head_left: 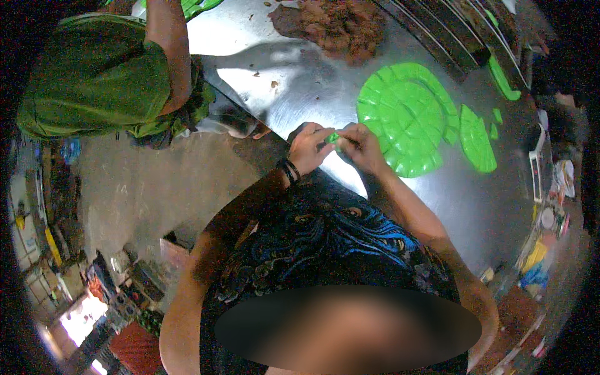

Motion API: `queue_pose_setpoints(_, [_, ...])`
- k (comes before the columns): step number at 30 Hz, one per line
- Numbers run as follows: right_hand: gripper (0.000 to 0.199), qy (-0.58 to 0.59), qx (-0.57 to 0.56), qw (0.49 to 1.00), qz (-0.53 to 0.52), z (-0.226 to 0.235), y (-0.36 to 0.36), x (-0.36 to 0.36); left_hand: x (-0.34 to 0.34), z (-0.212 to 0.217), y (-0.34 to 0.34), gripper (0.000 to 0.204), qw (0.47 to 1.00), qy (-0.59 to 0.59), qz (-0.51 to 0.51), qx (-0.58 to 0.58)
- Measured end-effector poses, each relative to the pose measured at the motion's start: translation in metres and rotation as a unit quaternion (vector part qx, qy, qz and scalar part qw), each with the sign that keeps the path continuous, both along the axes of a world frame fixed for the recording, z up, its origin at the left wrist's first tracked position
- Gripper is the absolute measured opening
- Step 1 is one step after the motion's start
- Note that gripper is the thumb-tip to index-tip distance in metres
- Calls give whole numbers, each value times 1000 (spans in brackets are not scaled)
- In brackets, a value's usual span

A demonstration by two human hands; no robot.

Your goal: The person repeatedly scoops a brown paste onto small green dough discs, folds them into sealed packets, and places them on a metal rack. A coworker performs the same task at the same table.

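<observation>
Close in front of my body, over the near edge of a shiny metal table (447, 206), both hands meet at a small bright green piece (333, 137). My left hand (306, 150), with dark bands at its wrist, is closed with its fingertips on one side of the piece. From the other side my right hand (364, 149) pinches it between thumb and fingers. Fingers cover part of the piece, and its kind is too small to make out. Just right of my right hand lies a round, glossy green slab (406, 119), scored into many small blocks.
A smaller scored green slab (476, 140) and loose green bits lie farther right. A brown crumbly heap (347, 28) sits at the far side. Dark metal bars (437, 31) stand at the far right. Another person in a green shirt (94, 75) is at the left.
</observation>
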State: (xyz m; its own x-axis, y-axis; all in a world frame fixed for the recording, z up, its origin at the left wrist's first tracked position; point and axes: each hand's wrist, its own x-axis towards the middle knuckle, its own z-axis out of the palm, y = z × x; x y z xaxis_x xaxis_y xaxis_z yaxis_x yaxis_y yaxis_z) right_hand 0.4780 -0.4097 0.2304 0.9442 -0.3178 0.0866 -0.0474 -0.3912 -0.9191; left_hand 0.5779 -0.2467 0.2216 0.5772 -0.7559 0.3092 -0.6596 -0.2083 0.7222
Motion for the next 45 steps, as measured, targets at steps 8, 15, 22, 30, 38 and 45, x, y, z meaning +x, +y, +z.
queue_pose_setpoints(8, [25,79,-135,965,212,18,-9,34,2,4,9,13,985,27,58,161])
queue_pose_setpoints(15, [18,207,213,926,233,-2,-32,58,4,7,11,23,988,129,28,-80])
queue_pose_setpoints(22, [15,-109,-113,985,66,-6,-1,19,8,2,2,15,988,125,57,-69])
queue_pose_setpoints(30, [9,66,-258,948,175,50,11,19,-2,-2,7,12,994,86,3,-73])
queue_pose_setpoints(38, [45,-163,-404,884,-168,84,53,89,16,-38,115,27,903,339,211,-158])
queue_pose_setpoints(45, [64,37,-239,949,-203,-10,60,76,8,-81,185,32,819,411,381,-125])
